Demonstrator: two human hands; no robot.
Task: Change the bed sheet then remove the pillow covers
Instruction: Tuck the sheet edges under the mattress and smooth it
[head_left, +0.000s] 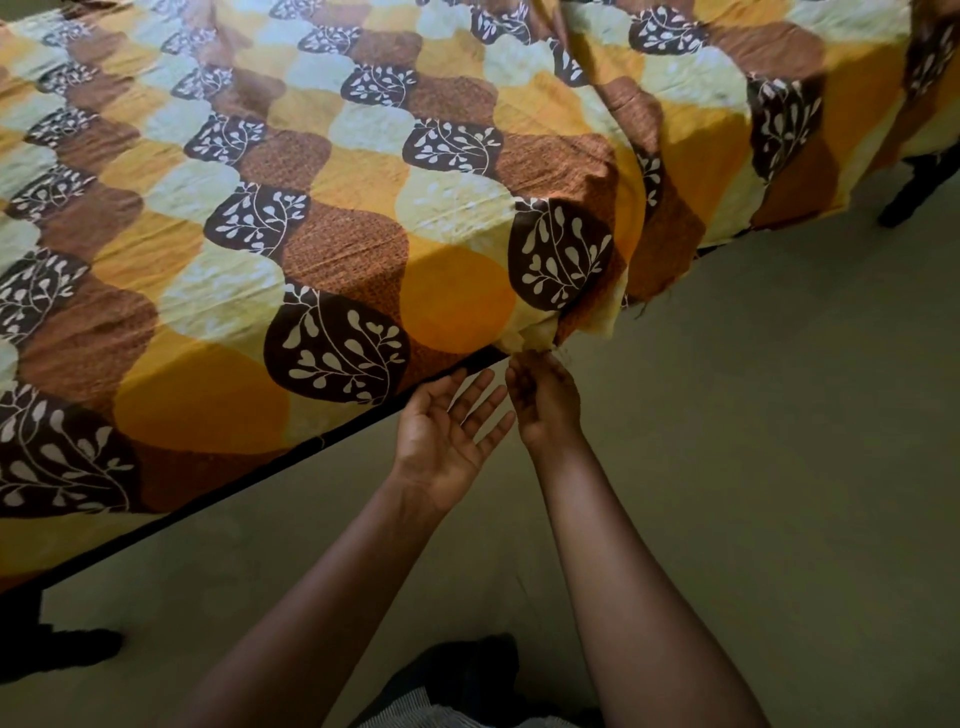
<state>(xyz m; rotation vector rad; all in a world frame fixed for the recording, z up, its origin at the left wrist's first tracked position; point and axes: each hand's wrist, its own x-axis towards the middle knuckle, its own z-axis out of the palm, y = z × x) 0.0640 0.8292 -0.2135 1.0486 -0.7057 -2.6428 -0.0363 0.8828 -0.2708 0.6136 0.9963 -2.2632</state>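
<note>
Head view: the bed sheet, patterned orange, brown and cream, lies spread over the bed, its edge draping past the bed corner. It looks thin, soft and light, likely to crease; the bunched corner offers the best hold. Just below that corner the right hand appears to pinch the bunch. Beside it the left hand lies wide, palm up, holding nothing. Pale bare floor runs beyond the corner, past a dark bed leg.

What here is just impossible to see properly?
1. Mattress: head view, covered entirely by the bed sheet.
2. Right hand fingertips: head view, shadowed against the bunched sheet corner; grip unclear.
3. Rest of the bed, any pillows: cut off by top and side edges.
</note>
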